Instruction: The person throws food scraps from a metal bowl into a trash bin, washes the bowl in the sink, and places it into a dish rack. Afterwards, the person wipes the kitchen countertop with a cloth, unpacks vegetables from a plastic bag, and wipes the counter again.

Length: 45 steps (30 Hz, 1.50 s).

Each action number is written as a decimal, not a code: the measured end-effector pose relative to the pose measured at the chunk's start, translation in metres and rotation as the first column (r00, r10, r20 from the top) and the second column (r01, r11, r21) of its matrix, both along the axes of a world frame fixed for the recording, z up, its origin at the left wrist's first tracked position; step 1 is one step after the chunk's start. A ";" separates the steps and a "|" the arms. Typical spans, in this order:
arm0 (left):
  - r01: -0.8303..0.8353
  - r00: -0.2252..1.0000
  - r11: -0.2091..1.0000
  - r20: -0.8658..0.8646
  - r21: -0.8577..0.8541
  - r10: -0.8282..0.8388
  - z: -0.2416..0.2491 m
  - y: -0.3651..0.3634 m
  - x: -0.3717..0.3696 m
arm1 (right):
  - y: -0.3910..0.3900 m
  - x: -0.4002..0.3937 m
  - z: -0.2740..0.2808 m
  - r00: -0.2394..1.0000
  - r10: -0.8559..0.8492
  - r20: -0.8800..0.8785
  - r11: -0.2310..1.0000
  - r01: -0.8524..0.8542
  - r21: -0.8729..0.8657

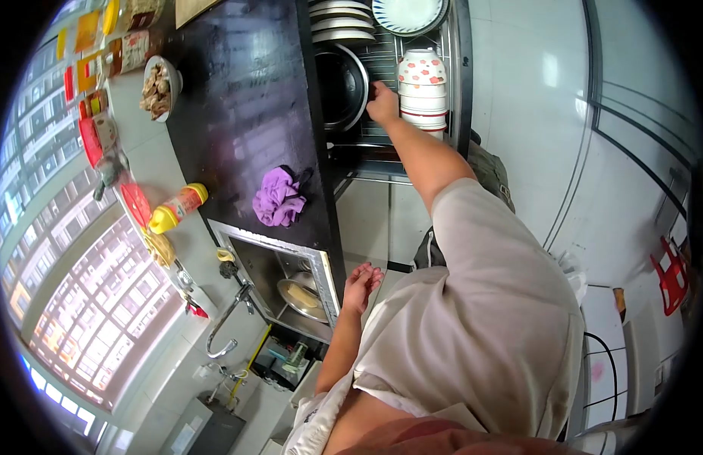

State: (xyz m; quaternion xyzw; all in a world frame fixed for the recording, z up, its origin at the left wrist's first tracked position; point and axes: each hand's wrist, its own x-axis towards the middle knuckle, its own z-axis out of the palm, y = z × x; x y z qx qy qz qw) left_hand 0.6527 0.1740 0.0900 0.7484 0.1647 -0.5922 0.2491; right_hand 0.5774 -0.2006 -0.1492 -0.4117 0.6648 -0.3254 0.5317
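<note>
My right hand [382, 105] reaches into a pull-out wire dish drawer [382, 54]. Its fingers are closed at the silver rim of a round black pan [342, 87], which lies partly under the counter edge. Close beside that hand stands a row of nested bowls [423, 91], the end one white with red flowers. White plates [342, 23] and a blue-patterned plate [409, 14] sit at the drawer's far end. My left hand [360, 287] hangs by the sink edge with fingers loosely curled and apart, holding nothing.
On the dark counter [238, 98] lie a crumpled purple cloth [279, 197], a yellow bottle [178, 208] and a bowl of brownish food pieces [160, 89]. The sink [264, 265] holds a metal basin [302, 298] below a faucet [229, 341]. Jars [131, 53] line the window side.
</note>
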 end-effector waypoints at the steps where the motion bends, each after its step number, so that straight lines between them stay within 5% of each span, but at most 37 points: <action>1: 0.016 1.000 1.000 0.014 0.014 -0.016 0.002 -0.004 0.000 | 0.003 0.005 -0.016 1.000 -0.019 -0.020 0.999 0.018 -0.044; 13: 0.148 0.988 0.989 0.049 0.013 -0.149 0.003 -0.024 0.006 | -0.020 -0.001 -0.007 0.977 -0.048 -0.206 0.999 0.052 0.013; 22: 0.155 0.987 0.988 0.047 0.022 -0.156 0.002 -0.021 0.004 | -0.008 0.002 0.007 0.947 -0.258 -0.192 0.964 0.267 0.019; 25: 0.145 0.989 0.989 0.026 0.005 -0.145 -0.003 -0.010 0.007 | 0.004 0.009 -0.009 0.927 -0.365 -0.085 0.927 0.353 -0.130; 28: 0.162 0.986 0.987 0.042 0.021 -0.163 -0.001 -0.013 0.004 | 0.003 0.011 -0.023 0.957 -0.288 -0.048 0.934 0.269 -0.236; 42: 0.188 0.980 0.982 0.069 -0.016 -0.186 -0.001 -0.014 -0.002 | -0.029 0.005 -0.013 0.973 -0.098 -0.207 0.987 0.070 -0.142; 44: 0.194 0.978 0.980 0.080 -0.035 -0.191 -0.001 -0.012 -0.002 | -0.029 0.005 -0.022 0.962 -0.094 -0.256 0.963 0.023 -0.268; 45: 0.198 0.977 0.979 0.086 -0.050 -0.193 0.000 -0.011 -0.002 | -0.031 0.001 -0.018 0.965 0.029 -0.260 0.991 -0.062 -0.118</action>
